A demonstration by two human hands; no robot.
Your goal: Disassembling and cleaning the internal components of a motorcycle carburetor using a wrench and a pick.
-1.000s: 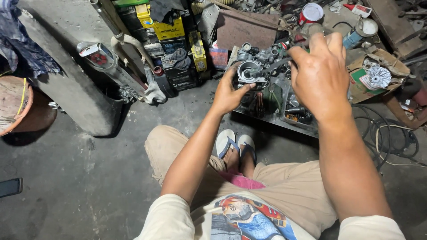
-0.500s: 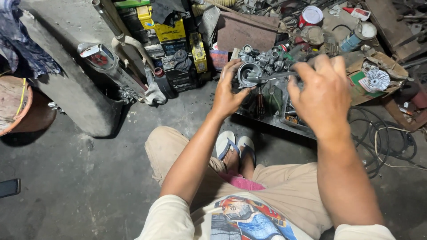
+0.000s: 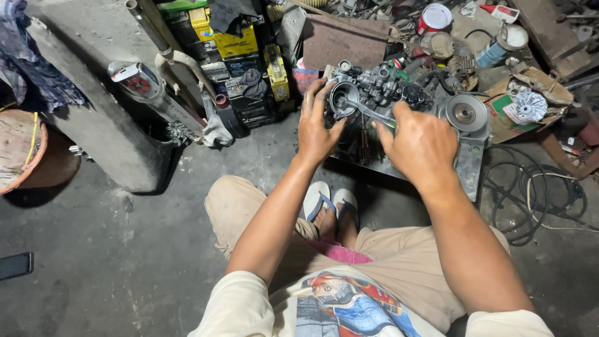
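Cream short-sleeved T-shirt [image 3: 349, 306] here, with a bright cartoon print in red, orange and blue on the chest. Khaki trousers [image 3: 399, 262], a flash of pink cloth [image 3: 346, 253] at the lap, and pale sandals with blue straps [image 3: 331, 203]. Both forearms bare.

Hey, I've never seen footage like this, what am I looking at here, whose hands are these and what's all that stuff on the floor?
This is one picture from a camera worn on a person's head, looking down at their own two arms, lap and sandalled feet. The left hand steadies a grey metal engine part by its round opening. The right hand grips a slim metal wrench that reaches to that opening. The part sits on a metal tray on a concrete floor. Around it lie a round pulley disc, stacked batteries, coiled cables and a red tin.
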